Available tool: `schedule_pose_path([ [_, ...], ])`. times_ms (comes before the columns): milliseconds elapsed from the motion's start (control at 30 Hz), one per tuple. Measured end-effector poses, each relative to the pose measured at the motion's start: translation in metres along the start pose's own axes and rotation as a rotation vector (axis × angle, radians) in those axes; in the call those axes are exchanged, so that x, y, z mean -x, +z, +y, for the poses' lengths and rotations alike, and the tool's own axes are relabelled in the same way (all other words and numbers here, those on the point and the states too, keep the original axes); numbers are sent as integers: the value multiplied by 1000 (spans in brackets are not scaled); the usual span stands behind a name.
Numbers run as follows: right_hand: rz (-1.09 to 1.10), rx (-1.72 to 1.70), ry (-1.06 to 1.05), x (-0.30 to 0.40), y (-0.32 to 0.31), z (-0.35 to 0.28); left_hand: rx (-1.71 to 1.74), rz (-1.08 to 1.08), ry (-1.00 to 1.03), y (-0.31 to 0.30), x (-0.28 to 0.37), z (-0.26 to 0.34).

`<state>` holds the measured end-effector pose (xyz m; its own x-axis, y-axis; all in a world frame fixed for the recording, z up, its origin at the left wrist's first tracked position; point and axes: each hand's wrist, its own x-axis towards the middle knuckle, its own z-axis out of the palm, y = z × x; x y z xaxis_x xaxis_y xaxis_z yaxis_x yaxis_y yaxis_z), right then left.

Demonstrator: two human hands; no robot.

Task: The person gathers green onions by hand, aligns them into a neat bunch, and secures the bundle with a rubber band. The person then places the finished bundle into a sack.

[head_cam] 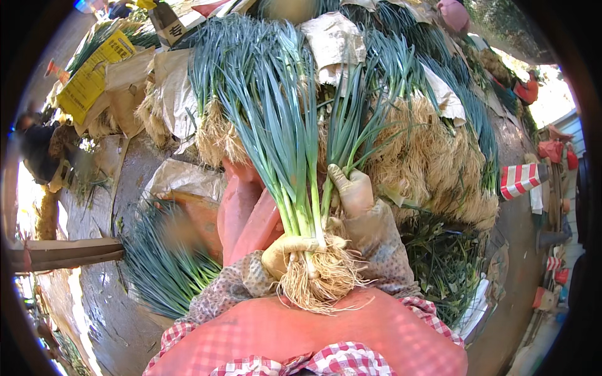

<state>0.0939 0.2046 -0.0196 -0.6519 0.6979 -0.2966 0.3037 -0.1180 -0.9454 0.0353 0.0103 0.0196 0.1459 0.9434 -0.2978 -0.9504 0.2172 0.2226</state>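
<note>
My left hand, in a soiled light glove, is closed around the white lower stalks of a bunch of leek-like allium plants. Their leaves point away from me. Pale stringy roots hang over the red apron on my lap. Just right of this bunch, my right hand, gloved too, grips another few allium stalks with its thumb up; their lower ends are partly hidden behind the wrist and roots.
Upright rows of bundled alliums stand ahead, roots towards me, with whitish sacking among them. A leafy pile lies at left, loose green leaves at right. A wooden beam juts in from the left. Another person is at far left.
</note>
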Motion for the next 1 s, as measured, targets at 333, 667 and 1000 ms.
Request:
schedule_pose_path([
  [333,882,-84,-642,131,-182,-3,21,159,-129,-56,-17,-17],
  [667,23,-174,286,-1,-51,46,-72,-177,231,-18,5,9],
  [1000,8,-366,311,-1,-45,14,-61,42,116,-31,-6,5],
])
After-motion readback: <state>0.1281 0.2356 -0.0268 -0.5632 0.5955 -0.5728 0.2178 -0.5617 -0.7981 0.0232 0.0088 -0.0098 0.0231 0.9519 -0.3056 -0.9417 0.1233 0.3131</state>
